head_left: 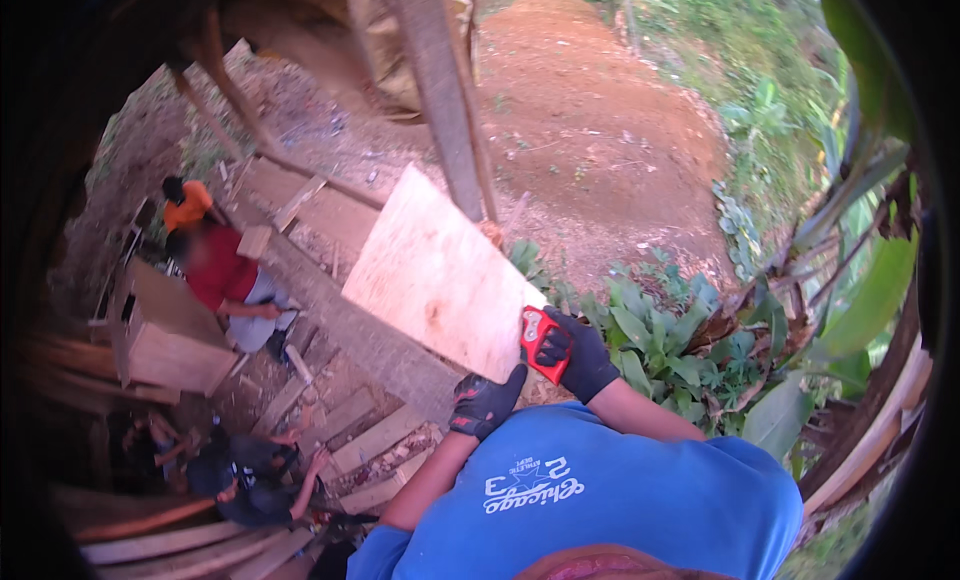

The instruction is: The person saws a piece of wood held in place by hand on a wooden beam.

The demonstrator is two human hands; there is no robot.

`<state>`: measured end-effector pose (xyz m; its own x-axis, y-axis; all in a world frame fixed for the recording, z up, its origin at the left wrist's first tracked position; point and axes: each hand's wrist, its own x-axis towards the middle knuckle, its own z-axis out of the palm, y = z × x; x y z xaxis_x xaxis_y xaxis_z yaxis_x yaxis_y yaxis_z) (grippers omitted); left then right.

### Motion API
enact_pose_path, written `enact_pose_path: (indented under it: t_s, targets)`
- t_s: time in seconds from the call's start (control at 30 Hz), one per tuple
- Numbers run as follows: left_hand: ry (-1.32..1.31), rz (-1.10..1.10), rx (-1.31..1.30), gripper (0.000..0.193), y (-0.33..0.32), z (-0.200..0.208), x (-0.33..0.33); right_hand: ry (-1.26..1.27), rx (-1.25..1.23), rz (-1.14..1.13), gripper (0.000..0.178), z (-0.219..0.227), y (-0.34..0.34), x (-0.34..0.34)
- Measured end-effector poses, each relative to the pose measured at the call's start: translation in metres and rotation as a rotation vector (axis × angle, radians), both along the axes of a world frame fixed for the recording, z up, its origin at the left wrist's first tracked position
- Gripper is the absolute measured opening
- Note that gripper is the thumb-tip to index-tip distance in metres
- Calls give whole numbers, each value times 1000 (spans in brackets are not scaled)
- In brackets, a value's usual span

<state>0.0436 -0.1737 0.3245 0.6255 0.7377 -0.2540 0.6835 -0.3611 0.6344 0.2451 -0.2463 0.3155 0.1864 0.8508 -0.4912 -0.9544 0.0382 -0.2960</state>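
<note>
A pale plywood board [440,280] slants across the middle, its near edge close to my body. My left hand [487,402], in a dark glove, grips the board's near corner. In my right hand [585,358], also gloved, is the red handle of a handsaw [533,325], with my fingers wrapped through its loop. The handle sits at the board's right edge; its blade cannot be made out against the pale wood.
A long wooden beam [330,290] runs under the board, and a post [440,100] rises beyond it. At left, people work near a wooden box [180,330]. Loose planks [375,440] cover the lower left. Leafy plants [660,330] grow at right, beside a dirt slope [600,130].
</note>
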Motion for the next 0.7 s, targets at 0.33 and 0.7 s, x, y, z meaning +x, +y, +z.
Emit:
enact_pose_path:
  t_s: [0.33, 0.7]
  targets:
    - [-198, 41, -147, 67, -3, -29, -13, -57, -36, 95, 36, -15, 14, -5]
    - [-106, -43, -165, 53, 0, 1, 0, -153, -9, 355, 43, -69, 30, 68]
